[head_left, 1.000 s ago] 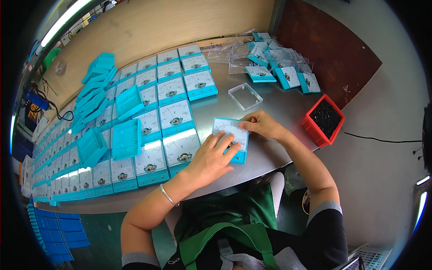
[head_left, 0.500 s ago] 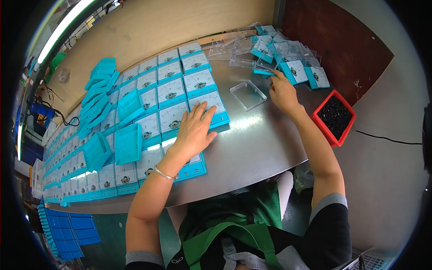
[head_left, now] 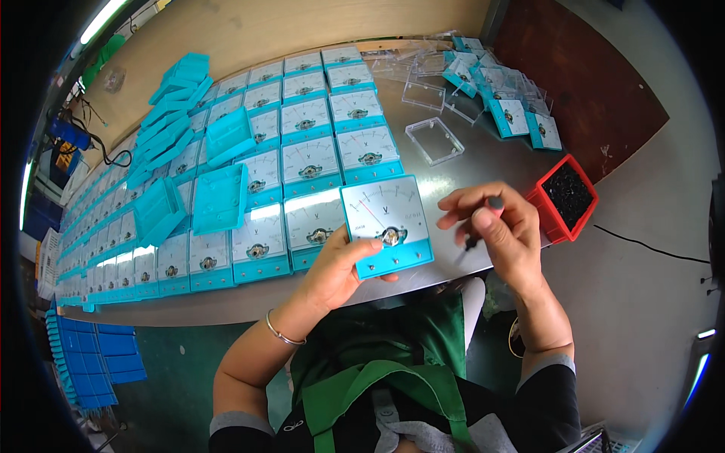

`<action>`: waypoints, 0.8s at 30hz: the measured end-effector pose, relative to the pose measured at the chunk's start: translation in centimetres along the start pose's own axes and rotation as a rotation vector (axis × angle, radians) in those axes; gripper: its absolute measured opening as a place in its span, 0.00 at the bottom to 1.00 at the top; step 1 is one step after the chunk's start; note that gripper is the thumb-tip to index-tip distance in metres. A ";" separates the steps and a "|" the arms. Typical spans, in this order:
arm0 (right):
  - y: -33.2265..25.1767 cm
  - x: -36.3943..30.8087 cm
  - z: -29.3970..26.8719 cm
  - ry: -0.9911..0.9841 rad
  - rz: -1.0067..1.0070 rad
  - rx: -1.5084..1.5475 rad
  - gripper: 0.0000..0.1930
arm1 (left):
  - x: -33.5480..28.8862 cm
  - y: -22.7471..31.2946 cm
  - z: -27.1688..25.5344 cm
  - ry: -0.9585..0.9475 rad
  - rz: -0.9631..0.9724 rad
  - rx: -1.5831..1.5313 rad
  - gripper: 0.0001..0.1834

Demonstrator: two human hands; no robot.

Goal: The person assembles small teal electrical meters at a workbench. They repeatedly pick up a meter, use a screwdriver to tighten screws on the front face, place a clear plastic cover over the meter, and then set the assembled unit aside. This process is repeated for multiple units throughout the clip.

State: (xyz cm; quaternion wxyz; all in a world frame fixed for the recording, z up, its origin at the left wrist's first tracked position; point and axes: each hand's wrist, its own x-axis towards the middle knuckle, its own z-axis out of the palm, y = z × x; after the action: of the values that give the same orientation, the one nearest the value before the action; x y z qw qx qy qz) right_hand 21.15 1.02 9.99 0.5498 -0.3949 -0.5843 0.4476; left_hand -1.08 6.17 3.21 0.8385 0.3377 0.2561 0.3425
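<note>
My left hand (head_left: 336, 268) grips a square panel voltmeter (head_left: 387, 223) at its lower left corner, thumb on the front. The meter has a white dial, a thin red needle and a turquoise base with small screws; it is raised above the bench's near edge, without a clear cover. To its right, my right hand (head_left: 506, 234) is closed around a small dark-handled tool (head_left: 473, 240), apparently a screwdriver; its thin shaft is blurred and points down toward the meter's side. Beyond the hands, a clear plastic cover frame (head_left: 435, 141) lies on the metal bench.
Rows of similar meters (head_left: 308, 160) fill the bench's left side, with empty turquoise cases (head_left: 219, 198) stacked on top. Clear covers and more meters (head_left: 510, 117) are heaped at the far right. A red bin (head_left: 541, 204) of small black parts stands at the right edge.
My left hand has lifted off the rows and now holds a meter. My right hand has come back from the far-right heap toward me and now holds the dark tool. The view has shifted slightly.
</note>
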 end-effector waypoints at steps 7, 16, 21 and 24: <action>2.2 1.0 4.1 0.017 -0.191 0.299 0.13 | -2.4 -1.7 -0.4 0.043 -0.085 0.049 0.24; 3.4 -0.4 3.4 0.036 -0.176 0.265 0.12 | -2.4 -2.4 0.1 0.014 -0.121 0.067 0.25; 3.3 -1.3 2.1 0.000 -0.215 0.243 0.12 | -2.0 -2.5 1.1 -0.015 -0.146 0.085 0.25; 3.1 -1.9 2.1 0.061 -0.217 0.275 0.12 | -1.7 -2.5 1.6 -0.003 -0.162 0.111 0.24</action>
State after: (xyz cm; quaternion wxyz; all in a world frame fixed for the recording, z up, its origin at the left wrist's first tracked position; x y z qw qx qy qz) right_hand 19.14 -0.06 6.53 0.6610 -0.2641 -0.5398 0.4493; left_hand -0.04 2.90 2.72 0.8438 0.3626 0.2997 0.2584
